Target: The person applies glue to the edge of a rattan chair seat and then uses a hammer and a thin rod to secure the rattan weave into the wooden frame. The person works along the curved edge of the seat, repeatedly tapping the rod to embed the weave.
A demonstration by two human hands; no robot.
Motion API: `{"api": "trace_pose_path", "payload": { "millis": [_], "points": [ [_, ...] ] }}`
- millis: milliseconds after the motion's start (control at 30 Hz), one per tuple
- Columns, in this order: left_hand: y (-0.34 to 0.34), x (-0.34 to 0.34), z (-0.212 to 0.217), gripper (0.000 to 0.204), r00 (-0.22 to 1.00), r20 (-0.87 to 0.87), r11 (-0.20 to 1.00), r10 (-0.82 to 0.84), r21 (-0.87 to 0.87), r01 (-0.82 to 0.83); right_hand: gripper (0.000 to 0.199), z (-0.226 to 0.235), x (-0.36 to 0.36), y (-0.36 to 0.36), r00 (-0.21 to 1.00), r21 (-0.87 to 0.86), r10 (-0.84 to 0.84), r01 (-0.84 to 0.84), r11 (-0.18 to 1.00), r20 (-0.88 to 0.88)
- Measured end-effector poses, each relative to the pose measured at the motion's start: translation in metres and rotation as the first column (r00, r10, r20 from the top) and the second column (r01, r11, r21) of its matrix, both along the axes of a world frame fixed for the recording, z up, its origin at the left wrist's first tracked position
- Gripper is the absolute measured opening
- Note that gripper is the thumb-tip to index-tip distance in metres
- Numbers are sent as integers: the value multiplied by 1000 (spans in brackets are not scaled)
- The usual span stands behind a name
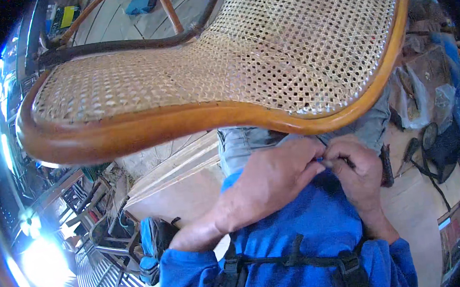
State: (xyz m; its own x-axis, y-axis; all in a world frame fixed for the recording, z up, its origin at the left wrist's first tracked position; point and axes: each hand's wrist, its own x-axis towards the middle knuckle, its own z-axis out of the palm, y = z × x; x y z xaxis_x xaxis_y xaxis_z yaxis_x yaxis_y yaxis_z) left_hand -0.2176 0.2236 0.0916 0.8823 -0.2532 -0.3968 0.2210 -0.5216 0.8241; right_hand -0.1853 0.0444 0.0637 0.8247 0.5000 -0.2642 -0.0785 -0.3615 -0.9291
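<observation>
Meeting at the fingertips, the left hand (277, 172) and right hand (355, 169) work close in front of the body, just on the near side of a large piece of cane furniture. Both have their fingers curled in narrow, thumbs against fingers; whether something small sits between the tips I cannot tell. Beyond them, the woven cane panel (303, 47) stretches from left to far right, its open mesh edged by a thick, curved orange-brown wooden frame (186, 126) whose near rail runs just past the hands. A dark bent rod (127, 45) borders the panel on its far left side, and a blue item (141, 4) lies on the floor beyond. Grey trousers (243, 142) show under the near rail, while a blue shirt (298, 210) with a black strap (286, 259) across it fills the near side. To the left are a pale board (175, 198), a blue and black bag (148, 245) and a jumble of wooden furniture (115, 250); on the right, clear plastic (416, 101) lies near a dark strapped item (446, 152).
</observation>
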Motion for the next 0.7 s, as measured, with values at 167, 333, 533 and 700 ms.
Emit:
{"api": "trace_pose_path", "payload": {
  "millis": [167, 333, 533, 700],
  "points": [
    [21, -24, -26, 17, 996, -52, 989, 74, -128, -80, 10, -1, 8, 21, 988, -30, 95, -100, 995, -122],
    [52, -46, -52, 15, 941, -274, 979, 199, 16, -202, 14, 2, 44, 34, 960, -209, 149, -100, 973, 235],
    [68, -73, -88, 25, 806, -456, 920, 379, 87, -383, 15, -18, 79, 55, 821, -435, 542, -427, 793, 181],
    [73, -66, -94, 25, 814, -459, 928, 356, 75, -364, 13, -22, 87, 61, 748, -468, 662, -574, 672, 32]
  ]
}}
